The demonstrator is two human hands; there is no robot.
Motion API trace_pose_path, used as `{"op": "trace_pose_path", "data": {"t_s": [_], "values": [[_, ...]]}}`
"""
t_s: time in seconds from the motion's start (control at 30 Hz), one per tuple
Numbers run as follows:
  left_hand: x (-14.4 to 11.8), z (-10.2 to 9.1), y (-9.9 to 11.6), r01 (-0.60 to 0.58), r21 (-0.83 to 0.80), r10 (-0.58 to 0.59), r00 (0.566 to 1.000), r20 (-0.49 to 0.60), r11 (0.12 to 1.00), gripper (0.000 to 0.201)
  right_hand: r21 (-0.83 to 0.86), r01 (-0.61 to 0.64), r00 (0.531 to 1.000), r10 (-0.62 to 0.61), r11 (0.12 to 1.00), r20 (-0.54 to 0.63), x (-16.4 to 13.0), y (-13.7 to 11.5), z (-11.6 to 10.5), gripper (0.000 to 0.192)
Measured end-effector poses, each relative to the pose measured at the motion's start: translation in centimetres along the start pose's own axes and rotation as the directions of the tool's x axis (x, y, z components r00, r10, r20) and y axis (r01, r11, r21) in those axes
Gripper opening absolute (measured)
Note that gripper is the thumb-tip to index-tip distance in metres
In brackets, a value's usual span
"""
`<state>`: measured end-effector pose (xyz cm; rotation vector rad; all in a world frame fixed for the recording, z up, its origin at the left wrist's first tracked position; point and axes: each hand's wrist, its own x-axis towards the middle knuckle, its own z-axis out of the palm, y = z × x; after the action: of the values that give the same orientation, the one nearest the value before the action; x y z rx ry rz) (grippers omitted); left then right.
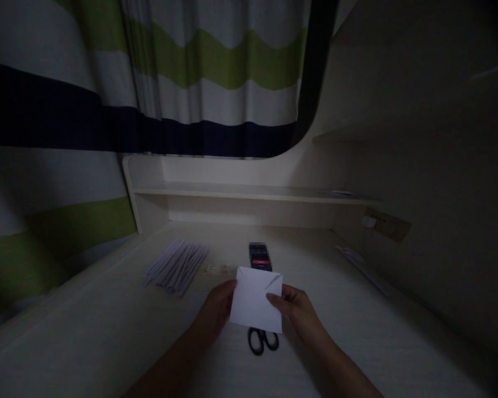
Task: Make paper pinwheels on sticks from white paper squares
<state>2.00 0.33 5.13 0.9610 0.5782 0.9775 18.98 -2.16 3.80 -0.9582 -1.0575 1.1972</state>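
Paper (255, 301), a white folded sheet, is held up just below the centre of the frame, pinched at its left edge by the left hand (218, 309) and at its right edge by the right hand (296, 309); both hands are closed on it. Black scissors (263, 340) are seen lying on the table (108, 331) directly beneath the sheet, their handles showing under its lower edge and their blades hidden by it. Just behind the sheet, a small dark box (260, 257) with a red band is partly covered. To the left of centre, a fan of white paper strips (176, 266) is laid out, well apart from the hands. Bare table is left at lower left and lower right. Farther back, a low shelf (249, 192) closes the far edge, and a striped curtain (199, 72) fills the upper left.
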Motion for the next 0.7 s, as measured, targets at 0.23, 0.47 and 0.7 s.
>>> {"op": "trace_pose_path", "data": {"t_s": [0.23, 0.47, 0.7], "values": [[-0.3, -0.1, -1.5, 0.024, 0.202, -0.021, 1.000, -0.017, 0.979, 0.030, -0.248, 0.143, 0.986, -0.159, 0.958, -0.048, -0.5, 1.2, 0.5, 0.027], [-0.6, 0.7, -1.6, 0.006, 0.218, 0.006, 0.998, -0.057, 0.976, 0.033, -0.751, 0.556, 0.740, -0.624, 0.356, 0.252, -1.8, 0.0, 0.0, 0.021], [-1.0, 1.5, -1.1, 0.026, 0.208, -0.004, 0.995, -0.104, 0.978, 0.032, -0.744, 0.668, 0.585, -0.601, -0.024, 0.544, -1.6, -0.1, -0.3, 0.026]]}}
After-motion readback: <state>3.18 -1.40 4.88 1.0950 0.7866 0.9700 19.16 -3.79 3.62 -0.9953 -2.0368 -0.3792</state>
